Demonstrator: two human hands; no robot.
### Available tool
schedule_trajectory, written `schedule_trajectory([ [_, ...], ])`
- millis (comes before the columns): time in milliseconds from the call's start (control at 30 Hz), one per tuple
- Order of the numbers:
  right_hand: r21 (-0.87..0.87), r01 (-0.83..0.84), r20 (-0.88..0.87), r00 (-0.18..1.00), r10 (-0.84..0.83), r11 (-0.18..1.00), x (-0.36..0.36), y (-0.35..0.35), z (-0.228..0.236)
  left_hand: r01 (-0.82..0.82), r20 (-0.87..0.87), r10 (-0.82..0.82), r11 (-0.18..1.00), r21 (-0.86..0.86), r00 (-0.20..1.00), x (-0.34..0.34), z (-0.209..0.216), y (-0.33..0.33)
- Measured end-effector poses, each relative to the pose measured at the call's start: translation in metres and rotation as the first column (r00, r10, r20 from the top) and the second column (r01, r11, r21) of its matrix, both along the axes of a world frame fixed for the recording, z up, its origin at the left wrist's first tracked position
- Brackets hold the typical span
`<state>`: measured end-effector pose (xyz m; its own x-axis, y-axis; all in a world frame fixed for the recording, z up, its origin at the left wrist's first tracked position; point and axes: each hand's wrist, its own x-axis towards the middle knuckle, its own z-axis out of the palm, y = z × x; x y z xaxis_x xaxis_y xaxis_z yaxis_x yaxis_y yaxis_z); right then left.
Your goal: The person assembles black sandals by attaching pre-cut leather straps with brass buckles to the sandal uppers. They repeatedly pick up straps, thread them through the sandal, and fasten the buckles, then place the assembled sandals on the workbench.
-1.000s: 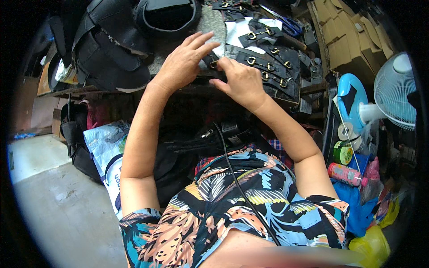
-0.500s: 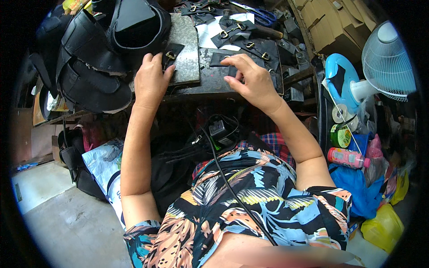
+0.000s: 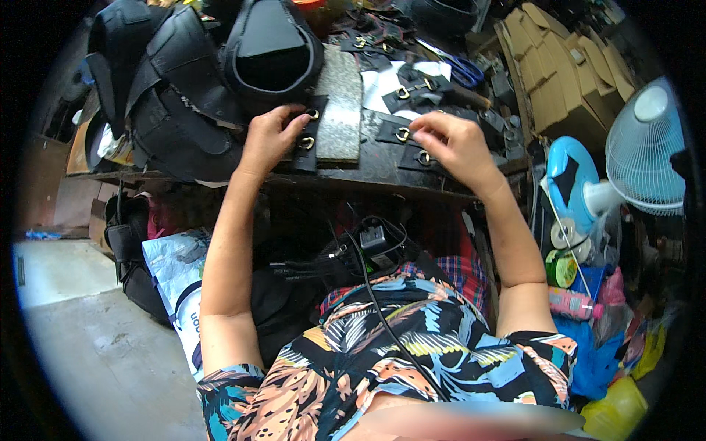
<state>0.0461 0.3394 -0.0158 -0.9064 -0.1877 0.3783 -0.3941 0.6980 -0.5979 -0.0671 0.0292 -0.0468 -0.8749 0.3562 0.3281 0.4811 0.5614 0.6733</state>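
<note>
On the workbench, my left hand (image 3: 273, 140) has thumb and fingertips close together at the edge of a black strap (image 3: 300, 160) with two gold-coloured ring buckles, which lies over the edge of a grey stone slab (image 3: 340, 110). My right hand (image 3: 463, 147) is over the dark bench top, its fingers bent and a little apart. Its fingertips are at the end of another black buckled strap (image 3: 386, 131); contact is hard to make out. A further black buckled strap (image 3: 413, 159) lies just below it. More black straps (image 3: 426, 81) rest on white paper (image 3: 377, 90).
Black shoe-like pieces (image 3: 272, 62) are piled at the left of the bench. Blue-handled scissors (image 3: 462, 70) lie at the back. On the right stand cardboard pieces (image 3: 562, 66) and a blue fan (image 3: 570, 169). A black cable (image 3: 368, 287) runs down over my shirt.
The view has shifted, so the bench appears lower and further right. My left hand has slid left off the strap, baring its second buckle. My right thumb has come nearer its fingers.
</note>
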Motion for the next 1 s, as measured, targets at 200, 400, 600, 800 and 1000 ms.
schedule_trajectory([
  [200,0.209,0.114,0.012,0.993,-0.119,0.971,-0.094,-0.005,0.014,-0.091,0.104,0.073,0.98,0.175,0.992,-0.002,-0.015,-0.006],
  [400,0.257,-0.182,0.092,0.982,0.163,0.949,-0.071,-0.03,0.025,-0.045,-0.015,0.049,0.983,0.179,0.999,0.0,-0.018,-0.006],
  [600,0.326,-0.003,0.096,0.995,-0.03,0.945,-0.102,-0.003,0.008,-0.044,0.028,0.04,0.979,0.197,0.999,-0.002,-0.02,-0.005],
  [800,0.457,0.265,0.052,0.945,-0.323,0.849,-0.186,0.007,-0.003,-0.076,0.091,0.058,0.975,0.208,0.994,-0.004,-0.019,-0.007],
  [1000,0.745,0.201,0.05,0.934,-0.354,0.637,-0.22,-0.025,-0.001,-0.075,0.103,0.05,0.965,0.251,0.993,-0.003,-0.02,-0.007],
])
